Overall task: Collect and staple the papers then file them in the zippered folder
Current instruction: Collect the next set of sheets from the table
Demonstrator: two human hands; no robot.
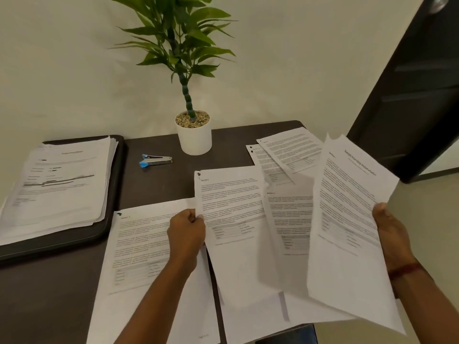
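While the left hand (186, 232) pinches the left edge of the Section 2 sheet (233, 219) with curled fingers, the right hand (390, 229) grips the right edge of the title sheet (347, 219) and holds it tilted above the worktop (161, 187). Between those two lies a third sheet (289, 219), partly covered by both. A fourth sheet (139, 247) lies flat under the left forearm, and two more sheets (285, 155) overlap at the far right of the worktop. The stapler (155, 160) lies by itself near the back, just left of a potted plant (193, 137). At the left the dark folder (114, 189) lies open, with a stack (59, 184) of papers on it. A dark door (409, 95) stands beyond the right edge.
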